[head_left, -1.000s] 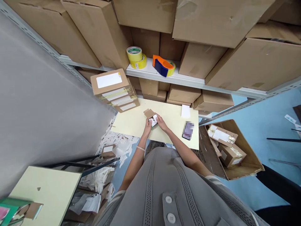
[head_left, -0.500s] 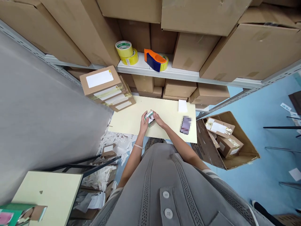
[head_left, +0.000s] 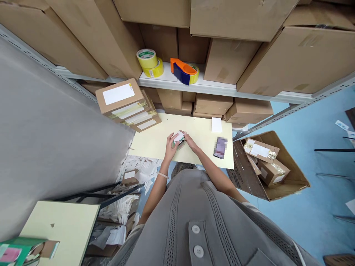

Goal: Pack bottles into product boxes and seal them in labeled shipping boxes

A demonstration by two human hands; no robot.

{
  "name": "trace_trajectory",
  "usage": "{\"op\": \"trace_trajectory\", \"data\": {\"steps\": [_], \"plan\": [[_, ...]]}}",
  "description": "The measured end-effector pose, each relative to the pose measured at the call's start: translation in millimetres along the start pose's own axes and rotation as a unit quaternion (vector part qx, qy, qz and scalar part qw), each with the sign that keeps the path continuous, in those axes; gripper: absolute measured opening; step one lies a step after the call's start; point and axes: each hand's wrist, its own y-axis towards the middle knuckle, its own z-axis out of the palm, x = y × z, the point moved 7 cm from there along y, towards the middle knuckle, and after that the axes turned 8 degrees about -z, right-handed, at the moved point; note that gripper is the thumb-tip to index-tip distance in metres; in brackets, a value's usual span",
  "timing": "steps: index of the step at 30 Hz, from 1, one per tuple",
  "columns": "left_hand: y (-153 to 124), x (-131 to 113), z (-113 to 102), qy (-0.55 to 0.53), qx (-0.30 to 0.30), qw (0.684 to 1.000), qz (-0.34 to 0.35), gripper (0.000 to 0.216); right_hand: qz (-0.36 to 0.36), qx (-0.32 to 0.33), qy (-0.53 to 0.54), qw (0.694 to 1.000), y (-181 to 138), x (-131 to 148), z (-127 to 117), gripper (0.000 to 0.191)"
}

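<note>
Both my hands meet over the pale yellow table [head_left: 155, 142] near its middle. My left hand [head_left: 169, 145] and my right hand [head_left: 189, 139] are closed around a small green and white box [head_left: 178, 137], which sits in or against a small brown cardboard carton that is mostly hidden under my fingers. A stack of labelled cardboard parcels [head_left: 126, 103] stands at the table's far left corner. A white card [head_left: 216, 125] and a phone [head_left: 220, 147] lie to the right of my hands.
A metal shelf [head_left: 222, 90] behind the table carries yellow tape rolls [head_left: 149, 62], an orange and blue tape dispenser [head_left: 184, 71] and many cartons. An open carton [head_left: 273, 166] with parcels sits on the blue floor to the right. Paper scraps litter the floor on the left.
The brown flap that stood open beside my hands a second ago no longer shows. My hands have closed tighter around the small box.
</note>
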Motion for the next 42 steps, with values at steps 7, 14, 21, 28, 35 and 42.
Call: {"op": "trace_trajectory", "data": {"steps": [7,14,21,28,35,42], "plan": [[-6.9,5.1,-4.9,0.018,0.016,1.0,-0.008,0.05,-0.004,0.017,0.005,1.0,2.0,-2.5,0.5,0.068],[-10.7,13.0,-3.8,0.028,0.025,0.999,-0.004,0.049,0.013,-0.009,-0.032,0.999,0.0,-13.8,-8.2,0.054],[-11.5,7.5,-3.7,0.026,0.019,0.999,-0.006,0.048,-0.005,-0.009,-0.072,0.997,0.1,-11.2,-10.3,0.059],[-10.6,3.4,-8.7,-0.002,0.031,0.999,-0.016,0.048,-0.021,0.018,-0.07,0.997,3.4,-11.3,-4.0,0.063],[-8.1,6.3,-4.7,0.025,0.019,0.999,0.01,0.047,-0.027,0.025,-0.129,0.991,4.5,-8.8,-7.2,0.062],[-5.7,15.3,0.5,0.03,0.028,0.999,-0.004,0.048,-0.035,0.025,-0.19,0.981,1.7,-3.3,-5.4,0.057]]}}
